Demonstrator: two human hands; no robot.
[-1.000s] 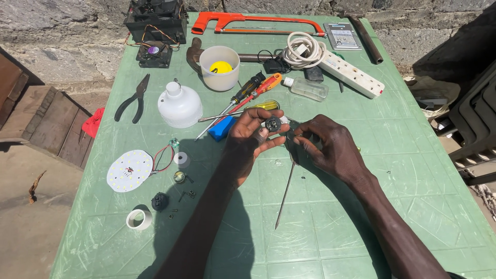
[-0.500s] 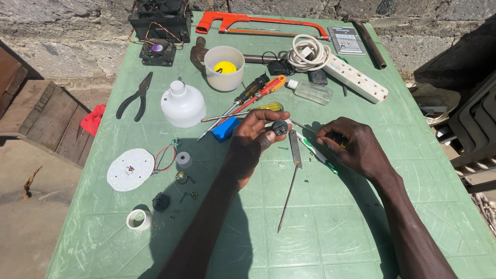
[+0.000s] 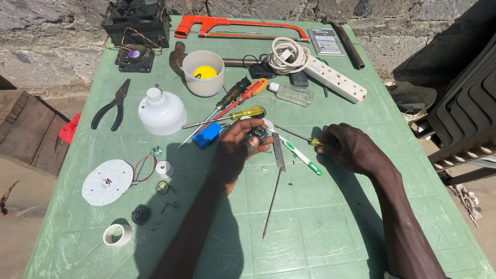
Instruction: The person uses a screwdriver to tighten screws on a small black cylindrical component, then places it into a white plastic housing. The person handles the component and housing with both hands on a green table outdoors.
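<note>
My left hand (image 3: 238, 147) holds a small dark part (image 3: 258, 134) between its fingertips, just above the green table (image 3: 320, 222). My right hand (image 3: 347, 147) rests to its right, fingers closed on the yellow handle of a thin screwdriver (image 3: 297, 135) whose shaft points left toward the dark part. A white and green toothbrush (image 3: 299, 153) lies between the two hands. Below them lies a long thin metal file (image 3: 275, 181).
Several screwdrivers (image 3: 235, 101), a blue block (image 3: 207, 135), a white bulb dome (image 3: 161, 111), pliers (image 3: 112, 106), a round LED board (image 3: 107, 182), a tape roll (image 3: 117, 235), a cup (image 3: 203, 72), a power strip (image 3: 336, 77) and a red hacksaw (image 3: 243, 27) lie about. A dark chair (image 3: 465, 113) stands at right.
My right hand has drawn away from the left hand to the right and taken hold of the thin yellow-handled screwdriver. The left hand still holds the dark part.
</note>
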